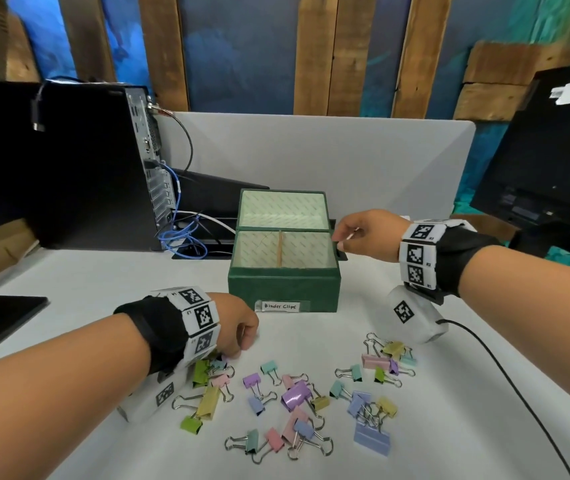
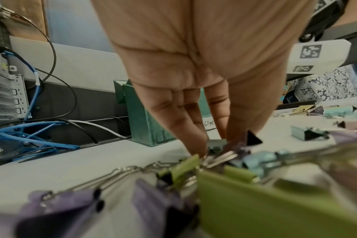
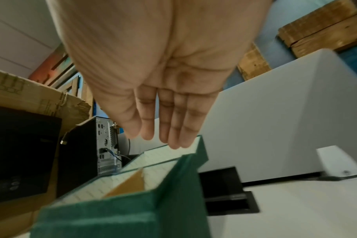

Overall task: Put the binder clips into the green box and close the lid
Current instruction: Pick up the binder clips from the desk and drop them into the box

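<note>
A: From the head view, where are things?

B: The green box (image 1: 284,289) sits toward the far middle of the tabletop (image 1: 467,393), its lid (image 1: 282,206) standing open behind it and a cardboard divider (image 1: 279,250) splitting the inside. The binder clips (image 1: 297,398) lie scattered along the near edge. My left hand (image 1: 238,327) is down at the left end of that scatter; my right hand (image 1: 363,233) is at the box's right wall.

A: And the left wrist view?

B: My left grip has fingertips (image 2: 196,145) pinching a purple clip (image 2: 243,141) from the pile, with a green clip (image 2: 265,201) and others blurred in front.

A: The right wrist view?

B: My right grip is released: fingers (image 3: 167,122) straight and together, holding nothing, just over the box's far right corner by the lid. Both compartments look bare from here.
</note>
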